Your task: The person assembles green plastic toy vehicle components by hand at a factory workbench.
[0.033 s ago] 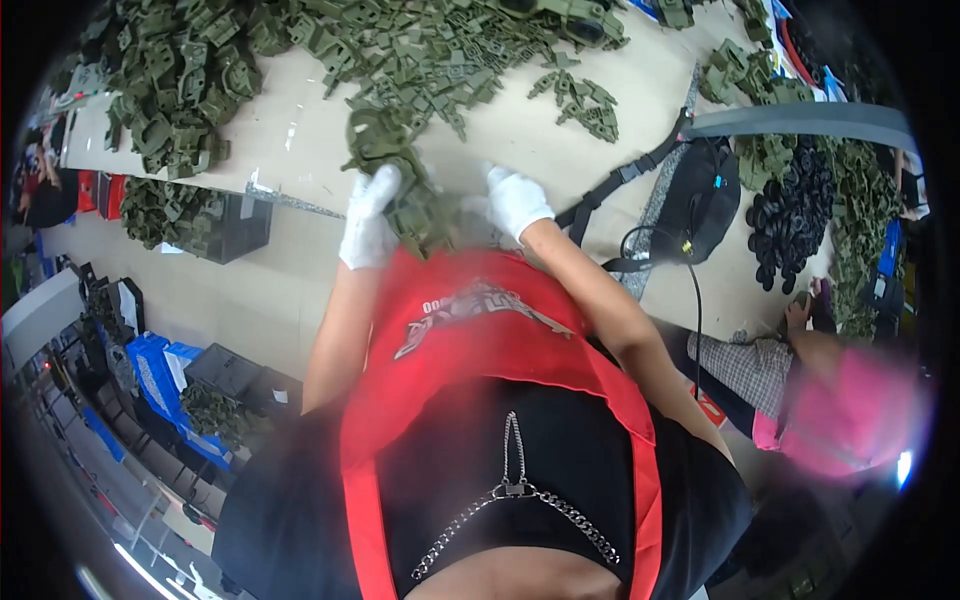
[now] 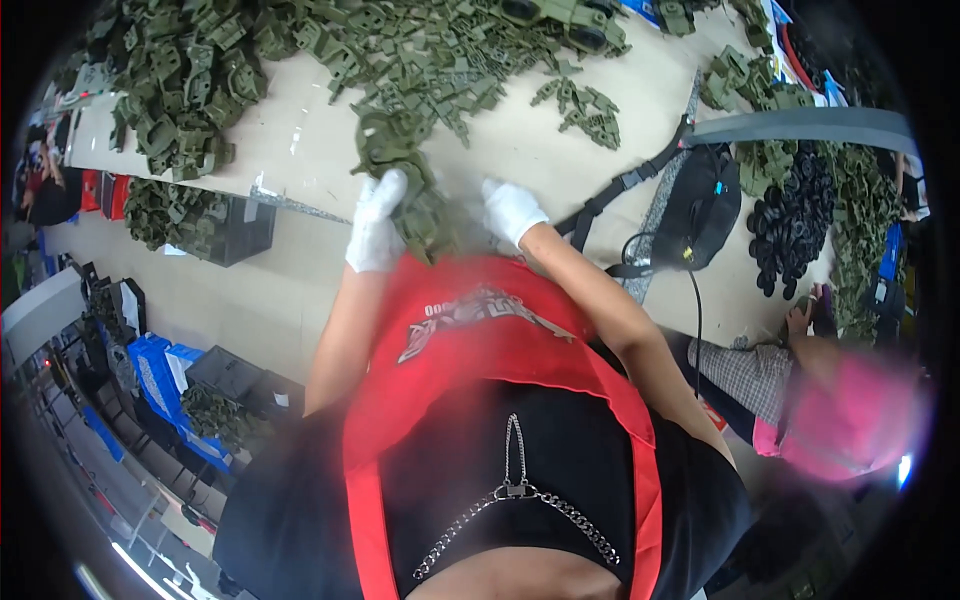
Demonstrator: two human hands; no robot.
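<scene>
My left hand (image 2: 376, 222), in a white glove, is closed on the side of an olive-green moulded plastic part (image 2: 424, 222). The part looks like a toy vehicle body and lies lengthwise at the table's near edge, in front of my red apron. To its right is my gloved right hand (image 2: 513, 211), fingers curled toward the part. A blurred patch lies between that hand and the part, so what its fingers hold, if anything, cannot be made out. Just beyond the held part, a heap of small flat green pieces (image 2: 440, 90) spreads over the table (image 2: 300, 150).
Larger green parts are piled at the far left (image 2: 185, 90). A green vehicle body (image 2: 570, 22) stands at the back. On the right lie a black strapped bag (image 2: 695, 205) and a pile of black rings (image 2: 790, 225). A person in pink (image 2: 850, 410) works at the lower right.
My right hand has shifted slightly left, a little closer to the green part. The left hand keeps its hold, and the whole view has moved slightly.
</scene>
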